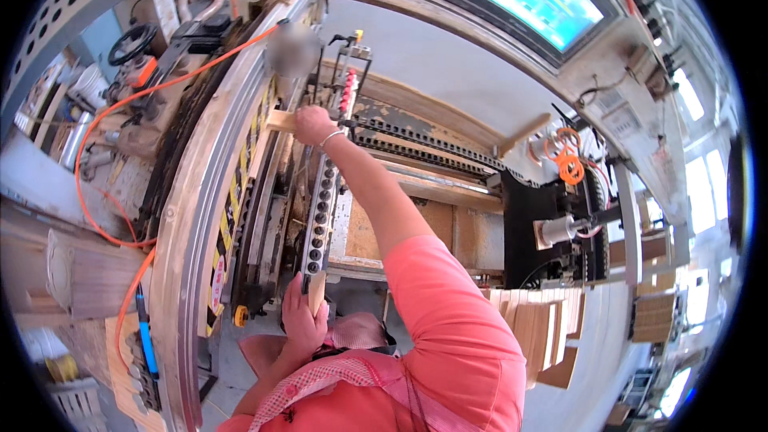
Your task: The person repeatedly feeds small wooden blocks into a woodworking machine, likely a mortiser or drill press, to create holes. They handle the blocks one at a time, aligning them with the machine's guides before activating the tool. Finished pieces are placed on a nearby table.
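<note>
My right arm reaches across the machine to its far left part. There my right hand (314, 125) is closed on a pale wooden piece (280, 121), whose end sticks out to the left. Close to my body, my left hand (302, 322) is wrapped round a short wooden strip (317, 294). This strip stands at the near end of a metal rail (318, 228) with a row of dark round rollers. The rail runs between my two hands. My palms and several fingertips are hidden.
A yellow-and-black striped beam (232, 224) borders the rail on the left. An orange hose (100, 116) curves farther left. Black cable chains (432, 140) cross the machine bed. A lit screen (532, 0) hangs above at the right. Stacked wooden boards (540, 324) stand at my right.
</note>
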A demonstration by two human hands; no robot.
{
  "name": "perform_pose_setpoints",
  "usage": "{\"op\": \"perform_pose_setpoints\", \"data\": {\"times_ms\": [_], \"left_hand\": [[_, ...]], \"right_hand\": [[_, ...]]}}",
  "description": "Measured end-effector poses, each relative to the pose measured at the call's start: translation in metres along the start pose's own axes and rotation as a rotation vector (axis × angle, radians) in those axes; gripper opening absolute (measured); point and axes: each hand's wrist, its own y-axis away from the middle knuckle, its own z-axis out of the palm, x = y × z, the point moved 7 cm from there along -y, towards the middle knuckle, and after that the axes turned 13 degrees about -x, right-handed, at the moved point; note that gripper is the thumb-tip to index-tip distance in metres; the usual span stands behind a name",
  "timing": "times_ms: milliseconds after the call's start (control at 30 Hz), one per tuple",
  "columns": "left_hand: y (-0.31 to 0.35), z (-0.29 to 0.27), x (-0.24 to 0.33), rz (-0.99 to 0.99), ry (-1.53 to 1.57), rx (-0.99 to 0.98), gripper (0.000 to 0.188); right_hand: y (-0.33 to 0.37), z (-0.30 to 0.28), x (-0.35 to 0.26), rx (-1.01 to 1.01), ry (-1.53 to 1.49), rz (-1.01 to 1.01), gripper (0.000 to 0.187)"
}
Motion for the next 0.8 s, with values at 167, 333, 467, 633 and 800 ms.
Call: {"op": "perform_pose_setpoints", "data": {"times_ms": [167,333,467,633,800], "left_hand": [[0.002,0.002,-0.002,0.027,0.043,-0.01,0.039],[0.0,0.001,0.001,0.032,0.016,-0.005,0.045],[-0.001,0.005,0.002,-0.02,0.047,-0.003,0.048],[-0.005,0.005,0.006,-0.006,0.092,0.035,0.046],[-0.002,-0.001,0.001,-0.016,0.053,0.034,0.044]], "right_hand": [[-0.002,0.007,0.006,0.028,-0.03,0.044,0.027],[0.005,-0.002,0.003,0.045,-0.019,0.019,0.021],[0.007,0.002,0.006,0.069,-0.028,0.025,0.019],[-0.003,0.009,0.006,0.11,0.046,0.019,0.018],[-0.01,0.006,-0.003,0.097,-0.008,-0.033,0.022]]}}
